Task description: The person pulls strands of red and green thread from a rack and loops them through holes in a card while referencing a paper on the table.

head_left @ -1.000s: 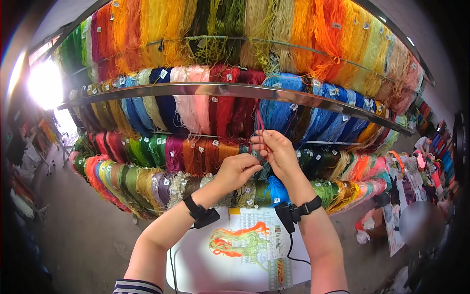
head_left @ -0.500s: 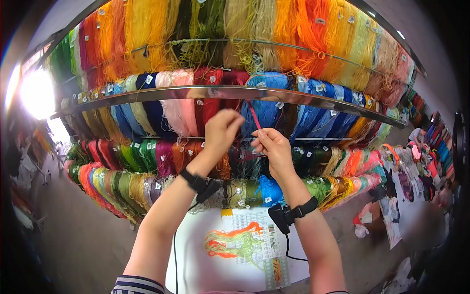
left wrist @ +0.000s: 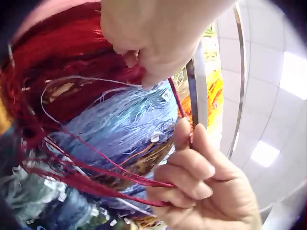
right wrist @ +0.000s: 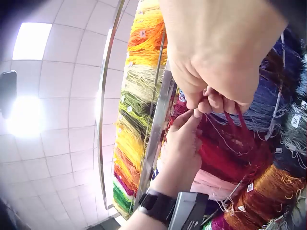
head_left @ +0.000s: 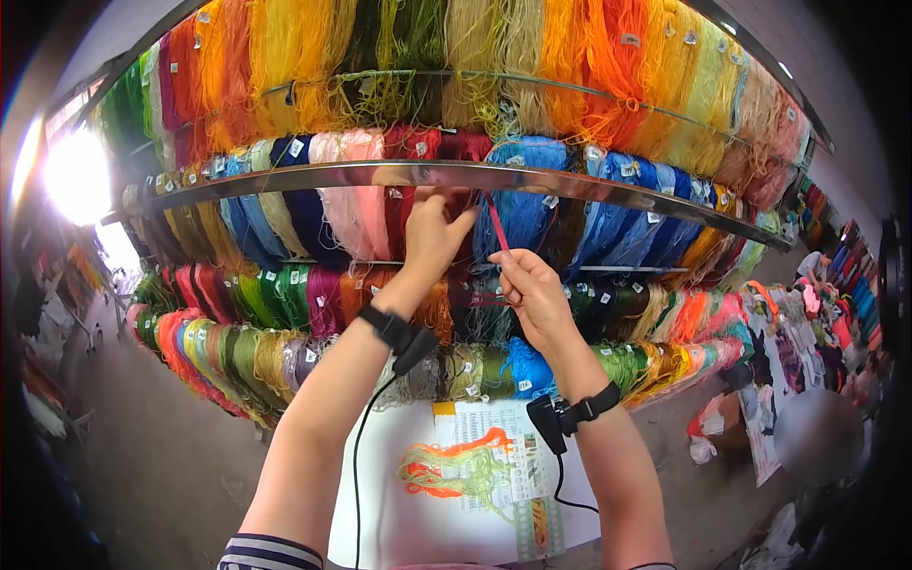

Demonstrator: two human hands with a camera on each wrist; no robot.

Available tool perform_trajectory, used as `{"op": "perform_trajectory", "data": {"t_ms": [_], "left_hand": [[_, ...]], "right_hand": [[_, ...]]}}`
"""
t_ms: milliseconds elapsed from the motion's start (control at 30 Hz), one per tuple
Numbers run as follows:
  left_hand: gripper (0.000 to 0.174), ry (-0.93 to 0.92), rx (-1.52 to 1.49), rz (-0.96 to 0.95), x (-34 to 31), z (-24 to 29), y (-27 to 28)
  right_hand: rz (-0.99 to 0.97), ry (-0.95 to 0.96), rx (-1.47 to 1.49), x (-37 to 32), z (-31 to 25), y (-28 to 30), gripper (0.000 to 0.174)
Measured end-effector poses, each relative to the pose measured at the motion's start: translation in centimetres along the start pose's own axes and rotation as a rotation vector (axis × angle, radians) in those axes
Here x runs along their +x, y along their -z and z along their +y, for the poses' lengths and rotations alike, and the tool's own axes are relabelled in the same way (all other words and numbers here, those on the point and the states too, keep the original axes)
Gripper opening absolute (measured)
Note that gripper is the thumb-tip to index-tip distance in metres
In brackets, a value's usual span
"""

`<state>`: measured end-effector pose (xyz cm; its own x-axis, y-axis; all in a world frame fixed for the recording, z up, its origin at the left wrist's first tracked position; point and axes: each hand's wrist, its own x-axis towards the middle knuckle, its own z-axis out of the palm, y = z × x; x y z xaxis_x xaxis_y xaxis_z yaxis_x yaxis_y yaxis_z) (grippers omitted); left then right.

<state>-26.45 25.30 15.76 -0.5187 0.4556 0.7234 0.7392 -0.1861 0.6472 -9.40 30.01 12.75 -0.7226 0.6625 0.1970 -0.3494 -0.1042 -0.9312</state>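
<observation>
My right hand [head_left: 537,294] pinches a taut crimson thread bundle [head_left: 499,228] between thumb and forefinger. In the left wrist view, looped crimson strands [left wrist: 96,184] run into the curled lower fingers of that hand. The bundle slants up to the metal bar of the rack. My left hand [head_left: 437,233] is raised to the left of it, just under the bar, at the dark red skeins [right wrist: 225,158]. Its thumb stands out towards the crimson bundle. Its fingertips are partly hidden, and I cannot tell whether they hold a strand.
A metal bar [head_left: 332,174] crosses in front of the hanging skeins. Blue skeins [head_left: 532,228] hang right behind the crimson thread. Below, on a white table [head_left: 380,513], orange and green threads [head_left: 456,465] lie on a printed sheet. Another person [head_left: 814,266] is at the far right.
The left hand left its place beside the right hand and rose to the dark red skeins under the bar. The right hand keeps its grip, and the crimson bundle now slants taut above it.
</observation>
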Motion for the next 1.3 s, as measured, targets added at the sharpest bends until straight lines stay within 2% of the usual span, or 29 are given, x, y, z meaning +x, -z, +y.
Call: {"op": "perform_trajectory", "data": {"t_ms": [33, 67, 167, 200, 267, 300, 333, 400, 433, 467, 500, 533, 600, 767, 800, 900, 1000, 1067, 1100, 1133, 1200, 1233, 1300], "left_hand": [[0.017, 0.105, 0.149, -0.168, 0.7, 0.2, 0.0], [0.017, 0.102, 0.145, -0.166, 0.7, -0.2, -0.2], [0.015, -0.258, -0.061, 0.041, -0.5, -2.2, -1.5], [0.015, -0.26, -0.062, 0.038, -1.3, -1.7, -1.1], [0.012, -0.031, -0.068, -0.046, -3.7, -0.3, 0.6], [0.01, -0.014, -0.128, -0.101, -4.7, -0.4, 1.0], [0.008, -0.116, -0.176, -0.147, -5.7, -0.3, 1.3], [0.003, -0.504, -0.117, -0.424, -8.7, -1.3, 1.4], [0.004, -0.489, -0.129, -0.568, -10.0, -0.6, 1.9], [0.005, -0.472, -0.142, -0.712, -10.8, 0.1, 2.3], [0.009, -0.406, -0.242, -0.676, -10.7, -1.2, 1.8], [0.01, -0.223, -0.295, -0.574, -9.7, -1.9, 1.2], [0.018, -0.061, -0.421, -0.463, -6.1, -3.6, 0.1], [0.032, 0.4, -0.627, -0.524, 0.3, -8.8, -3.5], [0.036, 0.398, -0.658, -0.576, 0.7, -9.0, -3.4], [0.039, 0.431, -0.532, -0.556, 1.3, -9.8, -3.6], [0.03, 0.454, -0.488, -0.439, 1.1, -8.8, -3.9], [0.014, 0.031, 0.439, -0.234, -0.3, -4.3, -3.8], [0.012, -0.172, 0.338, -0.001, -1.2, -3.4, -4.2], [0.02, -0.288, 0.377, 0.112, -1.3, -2.6, -4.3], [0.036, -0.373, 0.364, 0.23, -1.6, -2.1, -4.5], [0.036, -0.372, 0.38, 0.235, -1.5, -1.8, -4.9], [0.046, -0.548, 0.412, 0.365, -0.6, -1.0, -5.7]], "right_hand": [[-0.002, 0.002, -0.004, 0.0, 0.0, -0.1, 0.02], [0.006, 0.016, -0.016, 0.0, 0.0, -0.2, 0.02], [0.034, 0.032, -0.065, -0.2, -0.6, 0.0, 0.02], [0.052, 0.029, -0.103, -0.3, -0.7, 0.1, 0.02], [0.089, 0.047, -0.122, 0.0, -0.3, 0.4, 0.02], [0.123, 0.067, -0.139, 0.2, 0.0, 0.4, 0.021], [0.123, 0.062, -0.137, 0.2, 0.2, 0.2, 0.021], [0.19, 0.051, -0.072, 0.2, 0.2, -0.5, 0.021], [0.138, -0.034, 0.048, -0.1, -0.2, -0.9, 0.022], [0.14, -0.035, 0.046, -0.1, 0.1, -0.6, 0.022], [0.039, -0.04, 0.086, -0.1, 0.7, 0.1, 0.023], [-0.06, -0.042, 0.125, -0.3, 0.7, 0.3, 0.024], [-0.01, -0.038, 0.083, -0.8, 0.7, 0.2, 0.026], [0.053, -0.053, 0.024, -2.7, 0.0, 1.7, 0.021], [0.093, -0.066, 0.013, -3.3, -0.1, 2.2, 0.019], [0.125, -0.084, 0.009, -4.9, 0.6, 4.6, 0.017], [0.133, -0.091, 0.0, -5.7, 1.6, 6.8, 0.014], [0.11, -0.069, -0.019, -5.6, 1.6, 6.4, 0.013], [0.075, -0.059, -0.014, -5.4, 1.9, 6.3, 0.012], [0.056, -0.047, -0.063, -5.2, 2.3, 6.3, 0.013], [0.023, -0.004, -0.126, -5.3, 2.4, 5.4, 0.018], [-0.029, -0.032, -0.141, -5.7, 2.2, 5.3, 0.019], [-0.047, -0.014, -0.127, -6.3, 2.3, 4.6, 0.02]]}}
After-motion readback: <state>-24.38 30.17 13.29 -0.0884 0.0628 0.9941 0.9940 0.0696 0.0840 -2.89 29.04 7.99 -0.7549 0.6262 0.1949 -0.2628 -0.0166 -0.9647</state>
